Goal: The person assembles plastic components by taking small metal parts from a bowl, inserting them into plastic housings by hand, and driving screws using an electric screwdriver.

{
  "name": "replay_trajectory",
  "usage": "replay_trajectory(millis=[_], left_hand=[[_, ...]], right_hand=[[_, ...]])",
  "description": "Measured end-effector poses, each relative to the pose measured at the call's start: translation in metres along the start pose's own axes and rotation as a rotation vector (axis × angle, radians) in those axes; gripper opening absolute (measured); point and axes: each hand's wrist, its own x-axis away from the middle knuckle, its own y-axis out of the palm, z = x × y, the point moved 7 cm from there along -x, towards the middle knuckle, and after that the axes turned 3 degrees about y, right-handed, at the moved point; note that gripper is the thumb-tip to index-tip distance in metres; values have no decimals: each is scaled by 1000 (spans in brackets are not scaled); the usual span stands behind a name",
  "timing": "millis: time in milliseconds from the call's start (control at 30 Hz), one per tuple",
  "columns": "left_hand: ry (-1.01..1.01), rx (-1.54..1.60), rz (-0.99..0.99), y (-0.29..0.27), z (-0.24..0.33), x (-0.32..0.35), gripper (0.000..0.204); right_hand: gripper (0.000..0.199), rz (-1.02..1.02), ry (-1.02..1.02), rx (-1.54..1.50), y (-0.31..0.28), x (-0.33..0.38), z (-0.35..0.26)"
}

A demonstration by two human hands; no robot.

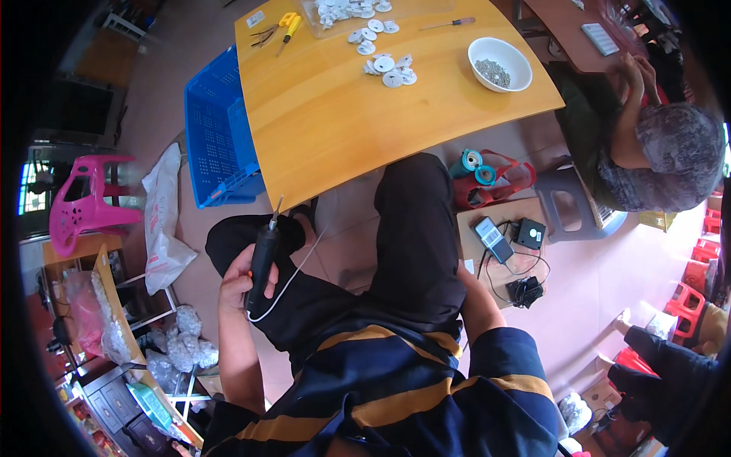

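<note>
My left hand (237, 280) is wrapped round a black electric screwdriver (263, 259), its metal bit pointing up toward the table's near left corner. A white cord (295, 276) loops from the screwdriver's lower end across my left thigh. My right forearm reaches down beside my right thigh. Only the edge of my right hand (464, 276) shows there; its fingers are hidden behind the leg. On the yellow wooden table (327, 129) lie two small groups of round white plastic parts (392, 70). A white bowl (517, 56) of small metal pieces stands at the table's right.
A clear tray (426, 9) of white parts, a yellow-handled screwdriver (292, 27) and another screwdriver (449, 23) lie farther back. A blue crate (217, 129) stands left. On my right, a low stool (499, 221) bears a grey device (493, 240) and wires. Another person (662, 152) sits beyond.
</note>
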Motion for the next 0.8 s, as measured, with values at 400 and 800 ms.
replay_trajectory(millis=[400, 800], left_hand=[[15, 24, -2, 2, 0, 6, 77], [17, 8, -15, 4, 4, 4, 76]], right_hand=[[32, -89, -138, 85, -43, 16, -22], [30, -178, -227, 134, -83, 42, -23]])
